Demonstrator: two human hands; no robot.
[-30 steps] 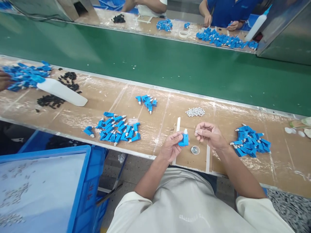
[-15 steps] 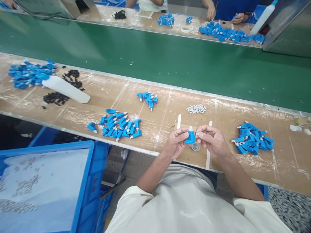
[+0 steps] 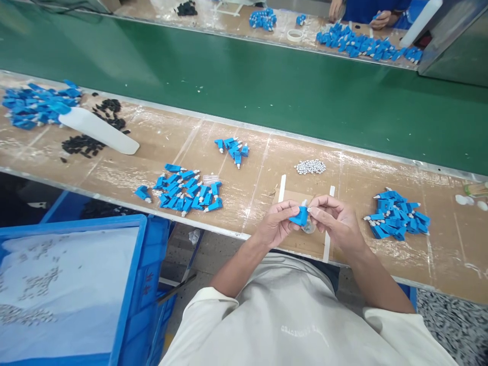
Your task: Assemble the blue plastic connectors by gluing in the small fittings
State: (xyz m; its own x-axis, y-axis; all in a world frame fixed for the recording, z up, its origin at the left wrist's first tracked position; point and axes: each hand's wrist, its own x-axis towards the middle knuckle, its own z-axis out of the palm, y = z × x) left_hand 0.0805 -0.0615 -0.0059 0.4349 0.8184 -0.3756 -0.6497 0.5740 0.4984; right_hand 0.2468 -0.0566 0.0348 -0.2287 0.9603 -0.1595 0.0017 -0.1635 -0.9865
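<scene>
Desk [image 3: 242, 190] beneath, my left fingers [image 3: 287, 212] clamped a blue piece [image 3: 300, 218]; my right fingers [image 3: 319, 213] pinched a pale bit [image 3: 309, 209] beside it.

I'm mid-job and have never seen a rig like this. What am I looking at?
There is no machine here: these are a person's bare hands, seen by one camera worn on the head, looking forward and down. The left hand holds a blue part with a white tip. The right hand has its fingers close against the part's side; anything pinched there is too small to tell. On the brown table lie piles of blue parts, pale pieces, black pieces and a white bottle.
</scene>
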